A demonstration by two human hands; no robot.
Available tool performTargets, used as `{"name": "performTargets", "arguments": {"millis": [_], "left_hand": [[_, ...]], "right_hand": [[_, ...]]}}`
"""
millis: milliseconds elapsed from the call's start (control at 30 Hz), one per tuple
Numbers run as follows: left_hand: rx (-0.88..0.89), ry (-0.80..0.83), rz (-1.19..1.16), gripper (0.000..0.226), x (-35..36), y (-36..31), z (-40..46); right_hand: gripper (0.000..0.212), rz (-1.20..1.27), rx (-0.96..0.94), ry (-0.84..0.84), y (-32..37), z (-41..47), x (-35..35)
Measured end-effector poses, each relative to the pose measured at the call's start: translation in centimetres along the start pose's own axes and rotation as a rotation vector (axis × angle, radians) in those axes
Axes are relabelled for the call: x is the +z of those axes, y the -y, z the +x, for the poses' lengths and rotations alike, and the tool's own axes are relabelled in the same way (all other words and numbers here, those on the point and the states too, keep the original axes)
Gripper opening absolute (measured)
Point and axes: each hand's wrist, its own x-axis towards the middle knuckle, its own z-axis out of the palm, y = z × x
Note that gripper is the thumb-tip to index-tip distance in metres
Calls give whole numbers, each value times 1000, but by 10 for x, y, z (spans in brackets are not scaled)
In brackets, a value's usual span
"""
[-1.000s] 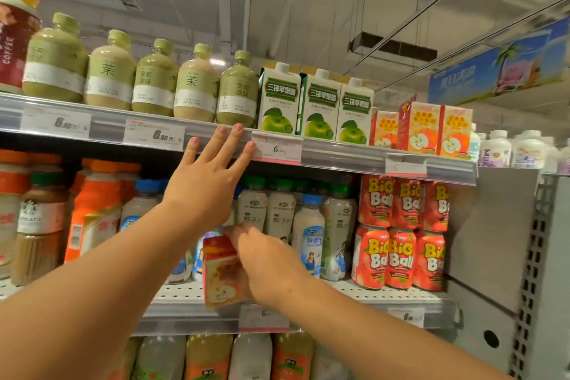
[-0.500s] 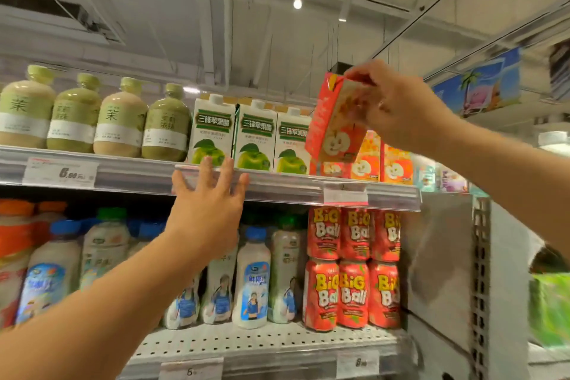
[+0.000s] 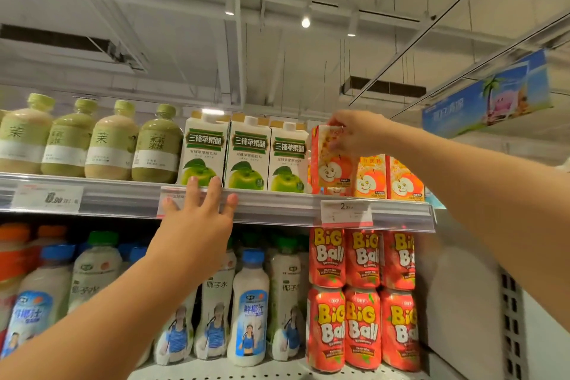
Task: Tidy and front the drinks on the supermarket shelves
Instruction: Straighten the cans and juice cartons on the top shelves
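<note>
- Juice carton [image 3: 331, 160] now up at the top shelf, down from mid-air half a second ago and a long way from the lower shelf where it was picked a second ago.
- Held by its top corner in the right hand [image 3: 354, 133], fingers and thumb curled round the upper edge; bottom edge seemingly on top of another carton lying low beneath the hand, contact hard to confirm.
- Just left of the right hand, three green-apple cartons [image 3: 246, 157]; just below and right of it, matching orange cartons [image 3: 388, 177] with the same smiling-apple face.
- Meaning for the task: stray carton back with its own kind, placement nearly done, release and squaring to the front edge not yet done, judging from the slight tilt.
- Left hand [image 3: 197, 219] spread flat, fingers straight, holding nothing, fingertips pressed on the price rail [image 3: 277, 205] directly below the green-apple cartons; same bracing spot as in both earlier views.
- Hidden: upper front of the held carton behind the right fingers; whatever stands behind it on the shelf.
- Hard to make out: price tags blurred; far right shelf contents cut off behind the right forearm.
- Below the left wrist, white bottles [image 3: 251, 308] partly covered by the forearm; red cans [image 3: 361, 296] below the right hand stacked two high.
</note>
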Motion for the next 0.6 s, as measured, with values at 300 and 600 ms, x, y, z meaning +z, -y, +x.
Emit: {"name": "performTargets", "arguments": {"millis": [300, 600], "left_hand": [[-15, -14, 34, 80, 6, -1, -4], [-19, -43, 28, 77, 8, 0, -5]], "right_hand": [[31, -26, 8, 111, -14, 21, 24], [44, 32, 5, 148, -22, 24, 18]]}}
